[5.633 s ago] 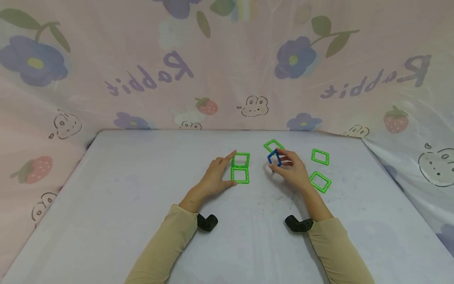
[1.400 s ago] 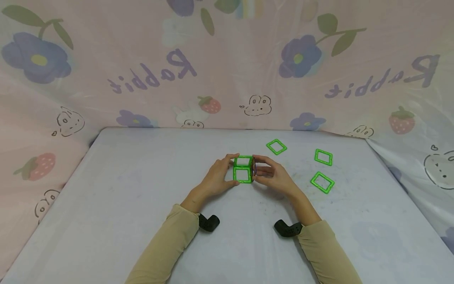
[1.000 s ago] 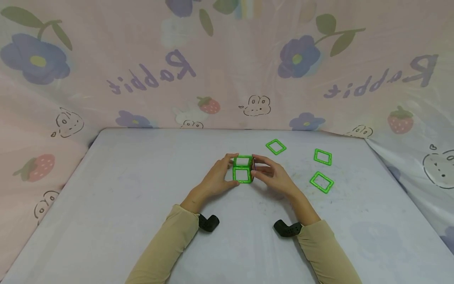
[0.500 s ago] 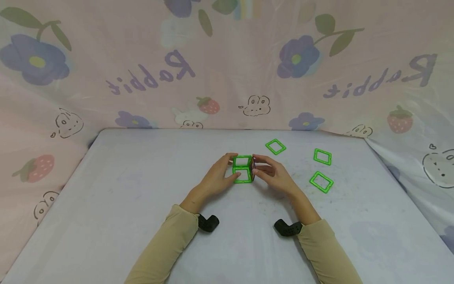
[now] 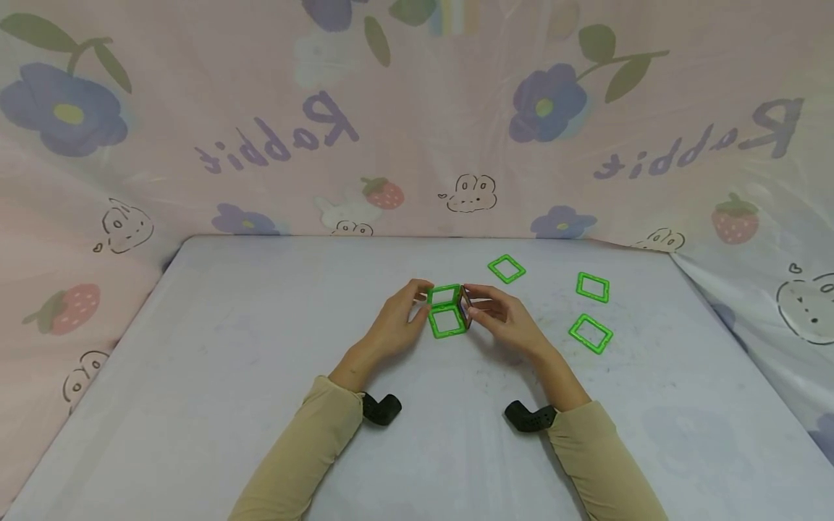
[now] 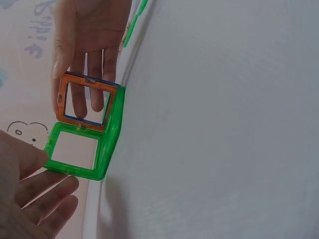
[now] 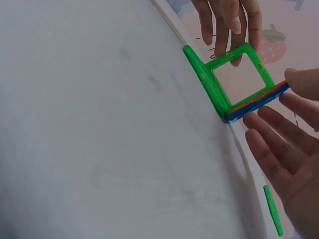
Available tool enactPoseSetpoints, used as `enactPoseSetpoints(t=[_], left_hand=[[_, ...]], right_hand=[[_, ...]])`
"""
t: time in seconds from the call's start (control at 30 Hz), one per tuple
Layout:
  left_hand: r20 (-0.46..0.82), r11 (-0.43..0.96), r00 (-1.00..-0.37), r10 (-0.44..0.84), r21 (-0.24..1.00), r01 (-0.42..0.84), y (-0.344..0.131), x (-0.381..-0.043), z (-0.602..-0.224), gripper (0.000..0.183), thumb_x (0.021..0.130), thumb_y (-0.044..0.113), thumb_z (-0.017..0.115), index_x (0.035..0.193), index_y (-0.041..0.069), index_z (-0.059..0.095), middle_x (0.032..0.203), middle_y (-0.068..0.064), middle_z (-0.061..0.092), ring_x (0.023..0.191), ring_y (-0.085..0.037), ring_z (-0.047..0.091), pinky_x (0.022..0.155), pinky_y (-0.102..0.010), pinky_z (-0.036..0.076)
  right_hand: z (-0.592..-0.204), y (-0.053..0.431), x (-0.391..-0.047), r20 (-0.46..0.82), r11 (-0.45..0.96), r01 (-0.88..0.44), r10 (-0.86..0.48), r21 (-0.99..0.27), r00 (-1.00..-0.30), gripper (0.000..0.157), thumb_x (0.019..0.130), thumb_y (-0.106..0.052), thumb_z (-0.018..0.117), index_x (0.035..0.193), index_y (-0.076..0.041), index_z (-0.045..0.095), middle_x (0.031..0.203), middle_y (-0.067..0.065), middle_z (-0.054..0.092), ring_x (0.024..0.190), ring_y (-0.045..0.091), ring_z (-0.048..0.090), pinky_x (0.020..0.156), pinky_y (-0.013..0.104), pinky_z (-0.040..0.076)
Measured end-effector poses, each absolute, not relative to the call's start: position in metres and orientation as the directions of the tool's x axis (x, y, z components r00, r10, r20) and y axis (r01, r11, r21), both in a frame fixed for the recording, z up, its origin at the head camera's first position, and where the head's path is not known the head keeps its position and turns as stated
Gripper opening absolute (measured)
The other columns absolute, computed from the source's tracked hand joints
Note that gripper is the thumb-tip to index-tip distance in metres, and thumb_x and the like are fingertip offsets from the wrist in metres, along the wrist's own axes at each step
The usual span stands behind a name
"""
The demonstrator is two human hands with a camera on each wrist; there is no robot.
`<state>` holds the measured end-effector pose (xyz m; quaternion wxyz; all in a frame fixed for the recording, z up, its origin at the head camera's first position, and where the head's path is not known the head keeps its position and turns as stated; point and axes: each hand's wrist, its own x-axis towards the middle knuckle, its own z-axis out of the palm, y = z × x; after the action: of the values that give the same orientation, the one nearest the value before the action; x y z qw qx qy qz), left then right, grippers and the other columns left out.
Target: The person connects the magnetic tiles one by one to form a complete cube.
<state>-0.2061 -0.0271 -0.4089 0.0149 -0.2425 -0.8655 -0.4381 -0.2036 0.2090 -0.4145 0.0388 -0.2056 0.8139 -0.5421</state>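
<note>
Two green magnetic tiles with hollow square frames meet at an edge. One green tile lies on the table; the other green tile stands up at its far side. Against their right side stands a tile with an orange inner face and blue outer face; whether this is one tile or two, I cannot tell. My left hand pinches the left edge of the upright green tile, thumb in front and fingers behind. My right hand holds the orange-and-blue tile between thumb and fingers.
Three loose green tiles lie flat to the right: one far back, one at the right and one nearer. A white-covered table runs back to a printed curtain.
Earlier both green tiles lay flat and the right hand held the blue tile apart. The rear tile now stands. Lately the left thumb shifted from the front tile, and the joined tiles turned slightly.
</note>
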Motion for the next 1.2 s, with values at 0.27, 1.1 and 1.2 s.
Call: enactPoseSetpoints(t=[0.27, 1.1, 1.2], left_hand=[[0.288, 0.462, -0.864, 0.413, 0.751, 0.472, -0.029, -0.2058, -0.4095, 0.031, 0.097, 0.004, 0.051, 0.128, 0.002, 0.05, 0.12, -0.015, 0.061, 0.106, -0.024, 0.06, 0.094, -0.039, 0.048], [0.297, 0.44, -0.875, 0.383, 0.774, 0.456, -0.031, -0.206, -0.4116, 0.024, 0.099, 0.014, 0.051, 0.121, 0.006, 0.057, 0.096, -0.008, 0.068, 0.085, -0.018, 0.061, 0.077, -0.03, 0.05], [0.291, 0.429, -0.876, 0.383, 0.784, 0.448, -0.0307, -0.2061, -0.4117, 0.024, 0.099, 0.014, 0.051, 0.121, 0.006, 0.057, 0.095, -0.009, 0.067, 0.081, -0.016, 0.059, 0.074, -0.028, 0.049]], right_hand=[[-0.4149, 0.2095, -0.2043, 0.185, 0.317, -0.312, -0.375, -0.896, -0.909, 0.041, 0.096, -0.008, 0.057, 0.135, 0.0, 0.051, 0.131, 0.024, 0.055, 0.107, 0.038, 0.061, 0.082, 0.021, 0.052], [-0.4142, 0.2087, -0.2076, 0.239, 0.285, -0.336, -0.325, -0.898, -0.915, 0.025, 0.096, -0.004, 0.056, 0.118, 0.007, 0.062, 0.11, 0.03, 0.062, 0.087, 0.031, 0.066, 0.075, 0.034, 0.056], [-0.4143, 0.2092, -0.2081, 0.219, 0.299, -0.313, -0.308, -0.902, -0.926, 0.025, 0.096, -0.007, 0.057, 0.117, 0.005, 0.064, 0.108, 0.028, 0.064, 0.087, 0.035, 0.065, 0.075, 0.034, 0.056]])
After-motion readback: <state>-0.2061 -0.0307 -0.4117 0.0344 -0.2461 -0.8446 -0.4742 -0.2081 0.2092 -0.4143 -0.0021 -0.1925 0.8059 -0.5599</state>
